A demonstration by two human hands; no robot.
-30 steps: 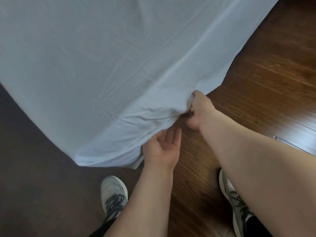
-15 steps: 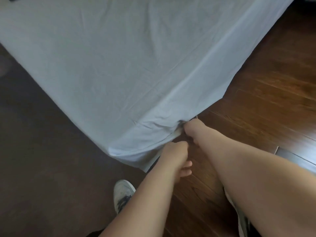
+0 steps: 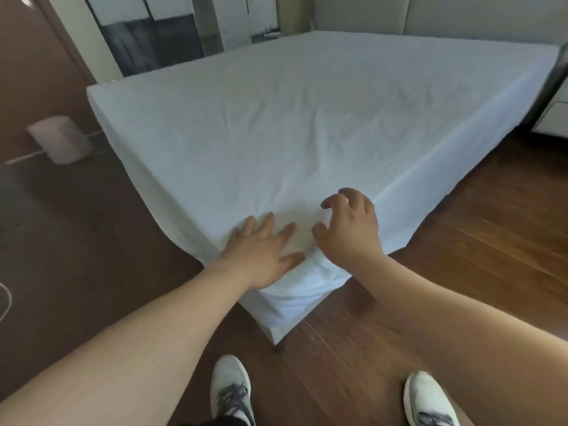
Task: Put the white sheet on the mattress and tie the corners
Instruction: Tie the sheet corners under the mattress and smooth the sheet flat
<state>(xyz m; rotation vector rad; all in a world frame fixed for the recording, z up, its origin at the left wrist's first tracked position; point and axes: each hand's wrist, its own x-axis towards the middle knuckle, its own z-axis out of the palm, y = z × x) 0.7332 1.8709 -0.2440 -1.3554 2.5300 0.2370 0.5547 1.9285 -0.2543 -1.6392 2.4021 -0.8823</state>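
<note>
The white sheet covers the whole mattress, lightly creased on top and hanging down both near sides. The near corner of the sheet points at me and drapes almost to the floor. My left hand lies flat, palm down, fingers spread, on top of that corner. My right hand hovers just to its right over the sheet, fingers curled and apart, holding nothing. The underside of the corner is hidden by the hanging cloth.
Dark wooden floor lies to the right and below me, with my two white shoes at the bottom. A small pale bin stands left of the bed. A headboard and a nightstand are at the far right.
Both hands have left the underside of the corner and risen onto the top of the sheet. My view has lifted, so the whole bed shows.
</note>
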